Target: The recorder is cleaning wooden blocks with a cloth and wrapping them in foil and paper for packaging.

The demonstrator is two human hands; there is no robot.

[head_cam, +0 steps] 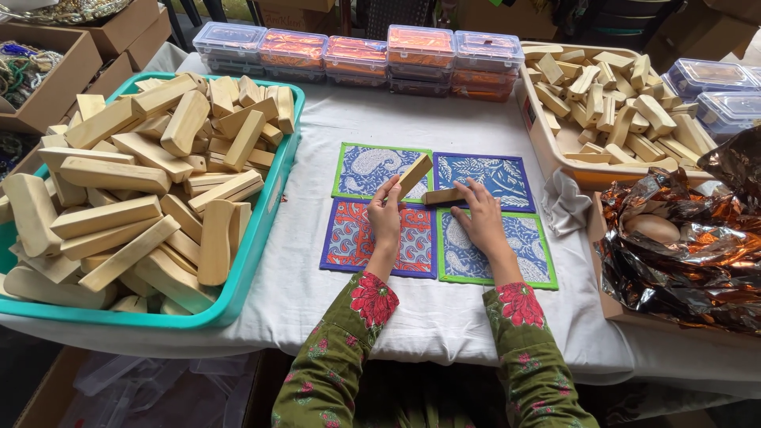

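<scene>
From the head view, the left hand (386,215) pinches a wooden block (414,175) tilted above four patterned cloth squares (438,212) on the table (444,313) — the right hand (479,220) presses a second block (442,196) flat at their centre. Placing seems under way; the raised block likely needs careful alignment.
</scene>
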